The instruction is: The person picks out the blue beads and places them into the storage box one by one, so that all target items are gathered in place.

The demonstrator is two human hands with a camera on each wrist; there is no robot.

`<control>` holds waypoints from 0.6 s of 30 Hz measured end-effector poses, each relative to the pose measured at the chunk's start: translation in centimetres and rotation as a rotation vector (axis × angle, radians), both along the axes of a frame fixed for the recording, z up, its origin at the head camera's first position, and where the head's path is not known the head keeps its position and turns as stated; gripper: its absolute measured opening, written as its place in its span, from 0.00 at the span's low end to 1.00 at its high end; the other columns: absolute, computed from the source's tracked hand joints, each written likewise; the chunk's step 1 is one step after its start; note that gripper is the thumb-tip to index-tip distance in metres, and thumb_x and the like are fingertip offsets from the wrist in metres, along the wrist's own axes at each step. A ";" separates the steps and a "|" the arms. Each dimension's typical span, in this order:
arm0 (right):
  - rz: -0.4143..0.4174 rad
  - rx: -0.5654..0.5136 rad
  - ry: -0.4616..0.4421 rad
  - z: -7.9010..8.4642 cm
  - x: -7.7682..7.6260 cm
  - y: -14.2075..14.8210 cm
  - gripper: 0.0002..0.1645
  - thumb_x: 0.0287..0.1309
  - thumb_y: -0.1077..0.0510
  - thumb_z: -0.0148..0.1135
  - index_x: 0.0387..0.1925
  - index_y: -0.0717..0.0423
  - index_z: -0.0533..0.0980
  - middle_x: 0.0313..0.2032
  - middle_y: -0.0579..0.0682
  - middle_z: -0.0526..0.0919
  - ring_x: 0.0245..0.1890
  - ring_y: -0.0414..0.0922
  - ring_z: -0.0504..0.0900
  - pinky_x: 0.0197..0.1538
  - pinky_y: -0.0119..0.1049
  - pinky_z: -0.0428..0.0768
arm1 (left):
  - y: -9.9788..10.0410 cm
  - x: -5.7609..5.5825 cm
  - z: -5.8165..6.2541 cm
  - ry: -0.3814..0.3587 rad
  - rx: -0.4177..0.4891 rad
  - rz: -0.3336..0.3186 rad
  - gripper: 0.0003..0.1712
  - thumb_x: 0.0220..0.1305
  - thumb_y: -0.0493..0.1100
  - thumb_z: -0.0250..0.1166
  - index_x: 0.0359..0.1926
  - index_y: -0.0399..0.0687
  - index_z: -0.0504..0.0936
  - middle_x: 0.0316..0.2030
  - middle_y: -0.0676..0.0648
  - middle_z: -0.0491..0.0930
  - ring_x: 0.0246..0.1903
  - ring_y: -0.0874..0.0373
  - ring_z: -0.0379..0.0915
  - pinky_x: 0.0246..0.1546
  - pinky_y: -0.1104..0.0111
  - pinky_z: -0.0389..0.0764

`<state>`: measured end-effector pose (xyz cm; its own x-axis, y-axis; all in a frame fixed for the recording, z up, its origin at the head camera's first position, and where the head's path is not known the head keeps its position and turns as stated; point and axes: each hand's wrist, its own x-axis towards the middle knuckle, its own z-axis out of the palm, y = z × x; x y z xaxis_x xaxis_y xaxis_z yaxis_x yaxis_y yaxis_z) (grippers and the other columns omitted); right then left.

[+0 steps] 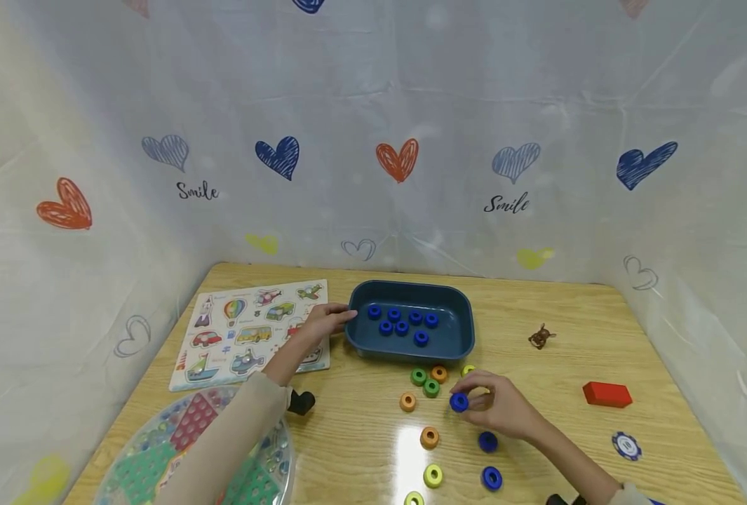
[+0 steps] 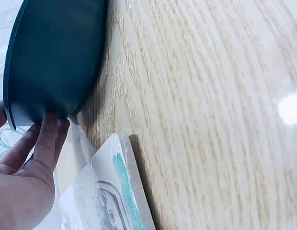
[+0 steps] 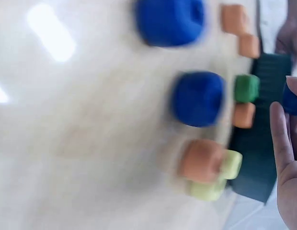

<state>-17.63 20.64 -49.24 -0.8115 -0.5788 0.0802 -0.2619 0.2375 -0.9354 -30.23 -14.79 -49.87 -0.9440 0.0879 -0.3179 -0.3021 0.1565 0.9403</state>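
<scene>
A dark teal-blue plastic tray (image 1: 461, 345) stands at the back middle of the table, with several blue rings (image 1: 421, 338) inside it. My left hand (image 1: 325, 324) grips its left end; in the left wrist view the fingers (image 2: 46, 143) lie against the outer wall and the thumb is at the rim. Between thumb and fingers, my right hand (image 1: 499, 403) pinches one blue ring (image 1: 459, 402) in front of the tray. Two more blue rings, one close by (image 1: 488, 441) and one nearer me (image 1: 492, 478), lie on the table below that hand.
Green (image 1: 432, 388), orange (image 1: 430, 438) and yellow rings (image 1: 433, 475) are scattered before the tray. Left are a vehicle picture board (image 1: 221, 358) and a round bead-filled board (image 1: 139, 449). Right lie a small brown animal figure (image 1: 541, 337), a red block (image 1: 607, 394) and a poker chip (image 1: 627, 446).
</scene>
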 end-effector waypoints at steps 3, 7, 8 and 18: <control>-0.032 -0.015 0.034 1.3 -1.4 -0.4 0.21 0.45 0.71 0.68 0.45 0.66 0.76 0.45 0.60 0.74 0.44 0.57 0.76 0.42 0.40 0.80 | 0.0 0.0 -0.1 0.000 0.003 0.008 0.29 0.61 0.44 0.64 0.59 0.35 0.70 0.54 0.38 0.72 0.48 0.48 0.75 0.49 0.61 0.75; -0.064 0.030 0.096 2.8 -4.1 -1.0 0.20 0.45 0.71 0.69 0.43 0.61 0.78 0.44 0.57 0.75 0.42 0.55 0.76 0.40 0.39 0.81 | 0.0 0.0 -0.2 -0.002 -0.005 0.018 0.28 0.60 0.45 0.65 0.58 0.35 0.71 0.54 0.39 0.73 0.48 0.48 0.75 0.49 0.61 0.75; -0.066 0.038 0.096 3.1 -4.8 -1.1 0.20 0.45 0.70 0.69 0.43 0.60 0.78 0.43 0.56 0.75 0.41 0.55 0.77 0.39 0.38 0.81 | 0.0 0.0 -0.2 0.001 -0.007 0.018 0.29 0.59 0.45 0.65 0.58 0.35 0.71 0.53 0.38 0.73 0.48 0.48 0.75 0.49 0.60 0.75; -0.151 0.267 0.170 2.9 -11.2 -3.2 0.18 0.42 0.69 0.71 0.39 0.60 0.80 0.38 0.52 0.78 0.36 0.50 0.78 0.34 0.37 0.80 | -0.1 0.1 -0.1 0.004 0.020 0.006 0.29 0.60 0.45 0.65 0.58 0.35 0.71 0.53 0.38 0.73 0.47 0.48 0.76 0.48 0.60 0.75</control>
